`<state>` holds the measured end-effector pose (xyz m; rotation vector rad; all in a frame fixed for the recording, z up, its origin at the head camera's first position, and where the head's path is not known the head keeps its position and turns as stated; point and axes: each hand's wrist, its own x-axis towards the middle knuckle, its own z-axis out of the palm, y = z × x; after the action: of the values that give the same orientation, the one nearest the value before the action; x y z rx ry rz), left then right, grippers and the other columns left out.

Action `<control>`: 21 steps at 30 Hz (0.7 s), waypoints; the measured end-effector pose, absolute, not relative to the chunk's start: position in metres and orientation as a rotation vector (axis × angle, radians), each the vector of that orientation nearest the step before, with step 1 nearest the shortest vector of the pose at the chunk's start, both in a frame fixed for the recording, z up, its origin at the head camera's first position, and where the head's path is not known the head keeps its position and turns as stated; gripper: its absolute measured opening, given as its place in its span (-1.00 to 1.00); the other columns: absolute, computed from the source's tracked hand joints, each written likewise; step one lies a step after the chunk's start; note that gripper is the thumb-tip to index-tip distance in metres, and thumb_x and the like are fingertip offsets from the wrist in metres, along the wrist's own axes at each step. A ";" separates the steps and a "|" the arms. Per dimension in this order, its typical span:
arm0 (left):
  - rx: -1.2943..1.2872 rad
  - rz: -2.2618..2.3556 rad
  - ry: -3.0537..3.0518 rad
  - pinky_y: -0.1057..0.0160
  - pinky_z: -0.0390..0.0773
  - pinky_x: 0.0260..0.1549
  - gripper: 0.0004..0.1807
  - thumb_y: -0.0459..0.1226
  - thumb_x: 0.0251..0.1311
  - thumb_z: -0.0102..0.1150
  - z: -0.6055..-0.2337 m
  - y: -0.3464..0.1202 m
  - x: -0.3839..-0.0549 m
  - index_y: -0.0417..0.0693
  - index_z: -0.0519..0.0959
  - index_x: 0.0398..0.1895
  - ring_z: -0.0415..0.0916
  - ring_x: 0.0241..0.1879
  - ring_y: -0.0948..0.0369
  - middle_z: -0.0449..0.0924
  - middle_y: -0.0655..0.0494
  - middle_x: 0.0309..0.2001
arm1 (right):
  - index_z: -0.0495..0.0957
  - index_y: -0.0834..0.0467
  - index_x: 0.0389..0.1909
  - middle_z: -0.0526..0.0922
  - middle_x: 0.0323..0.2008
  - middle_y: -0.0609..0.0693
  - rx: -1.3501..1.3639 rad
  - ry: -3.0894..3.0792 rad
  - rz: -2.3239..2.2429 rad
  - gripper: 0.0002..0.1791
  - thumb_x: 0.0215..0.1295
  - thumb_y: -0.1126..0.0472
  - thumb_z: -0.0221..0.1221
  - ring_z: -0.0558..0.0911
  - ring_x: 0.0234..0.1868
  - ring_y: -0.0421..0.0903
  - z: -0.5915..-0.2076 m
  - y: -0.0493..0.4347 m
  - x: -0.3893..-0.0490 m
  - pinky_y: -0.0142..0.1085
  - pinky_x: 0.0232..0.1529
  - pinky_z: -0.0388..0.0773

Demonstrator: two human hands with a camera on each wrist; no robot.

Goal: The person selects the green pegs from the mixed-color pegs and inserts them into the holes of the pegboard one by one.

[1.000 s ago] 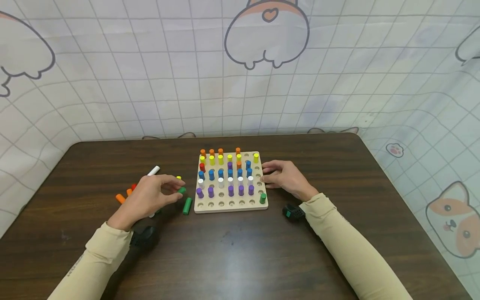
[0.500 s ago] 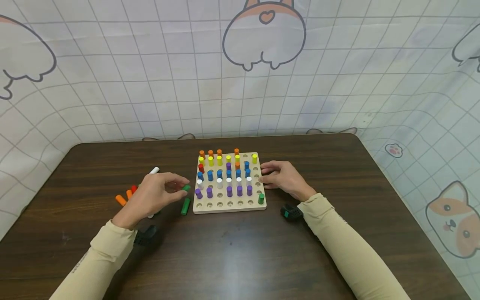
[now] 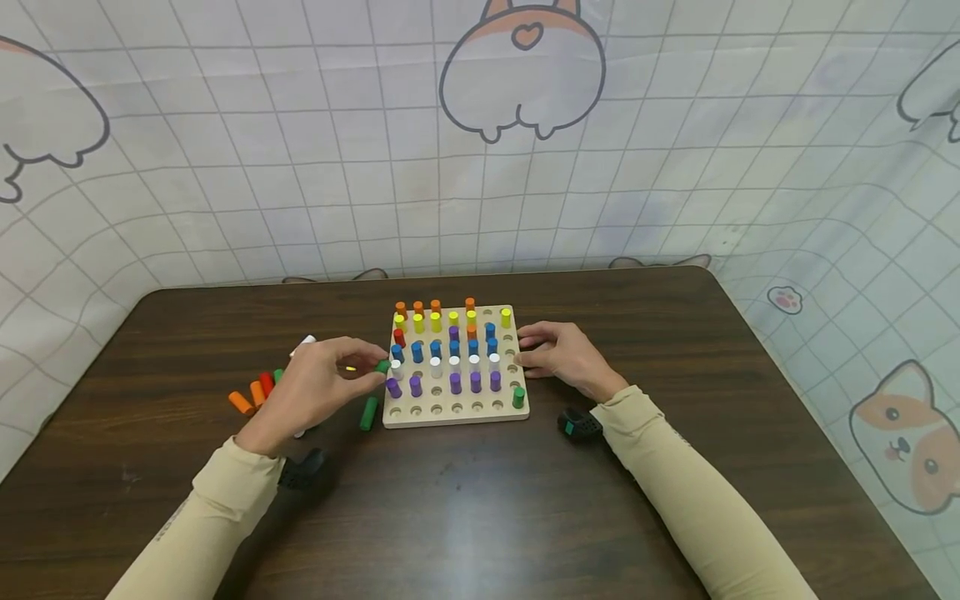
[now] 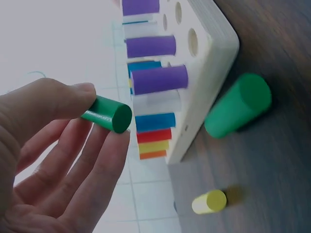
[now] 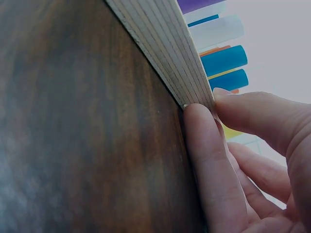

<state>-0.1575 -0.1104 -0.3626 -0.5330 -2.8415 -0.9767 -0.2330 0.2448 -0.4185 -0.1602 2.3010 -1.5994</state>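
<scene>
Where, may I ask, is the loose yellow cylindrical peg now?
In the left wrist view, the yellow peg is at lower right on the dark wooden table, below the loose green cylindrical peg.

The pegboard is showing pale beige, its edge striped; the pinched peg is gleaming green; the tabletop is displaying dark brown grain; the backdrop is carrying grey gridlines on white.
</scene>
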 end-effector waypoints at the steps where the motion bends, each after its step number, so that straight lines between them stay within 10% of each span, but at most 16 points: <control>1: -0.538 -0.977 -2.837 -0.02 0.79 -0.04 -0.69 -0.32 0.20 0.46 -0.362 -0.109 -0.157 -0.13 0.74 0.02 0.74 -0.13 0.07 0.80 -0.06 -0.05 | 0.48 0.18 0.36 0.59 0.19 0.19 -0.162 2.299 -1.601 -0.41 0.32 0.25 0.37 0.76 -0.03 -0.10 -0.419 0.245 -0.233 -0.20 0.00 0.79; 21: -0.555 -1.117 -2.736 0.07 0.81 -0.16 -0.73 -0.34 0.17 0.48 -0.361 -0.077 -0.159 -0.14 0.74 -0.05 0.82 -0.18 0.06 0.81 -0.08 -0.08 | 0.49 0.20 0.35 0.60 0.17 0.19 -0.165 2.306 -1.605 -0.40 0.31 0.24 0.38 0.77 -0.05 -0.09 -0.420 0.246 -0.234 -0.23 -0.03 0.80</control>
<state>-0.1586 -0.0767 -0.3611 -0.5548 -2.7355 -1.1172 -0.2338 0.2457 -0.4197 -0.1650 2.3057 -1.6054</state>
